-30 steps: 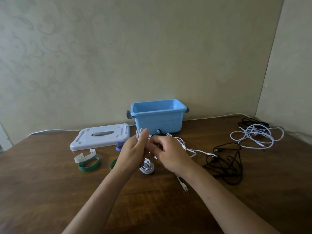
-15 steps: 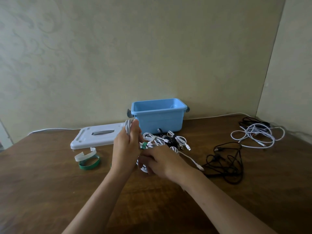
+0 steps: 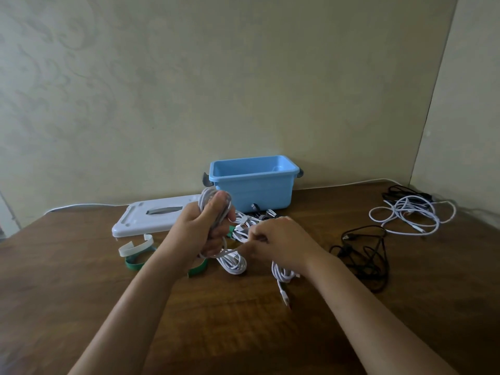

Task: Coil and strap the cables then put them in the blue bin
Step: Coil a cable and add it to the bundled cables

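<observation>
white cable coil point(image 3: 213, 209) bunched tight in my left hand point(image 3: 201, 230), looped upright, right hand point(image 3: 276, 240) pinching its loose strand beside it, blue bin point(image 3: 254, 190) just behind

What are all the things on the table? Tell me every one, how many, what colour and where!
blue bin: 1, light blue, open, at the back of the table by the wall.
lid: 1, white, flat on the table left of the bin.
straps: a few, white and green, curled on the table in front of the lid.
coiled white cable: 1, white, held up in the left hand.
white cable bundles: several, white, in the middle under the hands.
black cable: 1 loose tangle, black, right of the hands.
loose cable pile: white and black mixed, far right.
table: 1, brown wood.
left hand: grips the coil.
right hand: pinches a white strand.
</observation>
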